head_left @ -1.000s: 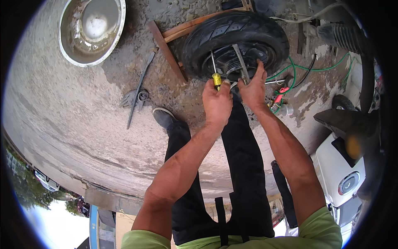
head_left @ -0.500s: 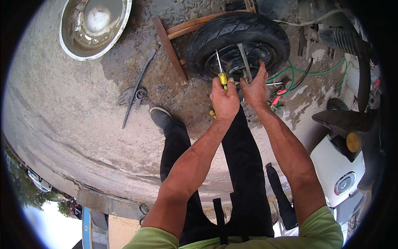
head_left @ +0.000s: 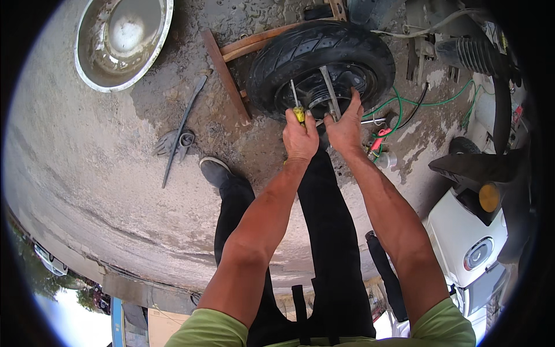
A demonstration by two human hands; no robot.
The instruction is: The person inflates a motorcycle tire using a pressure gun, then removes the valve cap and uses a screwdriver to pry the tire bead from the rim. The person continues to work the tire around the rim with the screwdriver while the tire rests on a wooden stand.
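Observation:
A black wheel with a treaded tyre (head_left: 324, 43) leans on a wooden frame (head_left: 224, 75) in front of me. My left hand (head_left: 300, 136) is closed round the yellow handle of a screwdriver (head_left: 299, 113), whose shaft points up at the tyre's inner edge. A flat metal tyre lever (head_left: 328, 87) slants across the wheel hub, its upper end at the tyre's edge. My right hand (head_left: 346, 128) grips the lever's lower end, with a finger stretched toward the rim. What lies inside my palms is hidden.
A metal basin (head_left: 118, 81) with water stands at the upper left. A long iron bar (head_left: 184, 133) lies across grey gloves (head_left: 167, 143). Right of the wheel are a green hose (head_left: 399, 107), a red-handled tool (head_left: 378, 140) and vehicle parts (head_left: 462, 55). A white scooter (head_left: 462, 231) stands at the lower right.
The whole view has shifted slightly, so the wheel and hands sit a little further left and lower. Both hands keep their hold on the screwdriver and the tyre lever.

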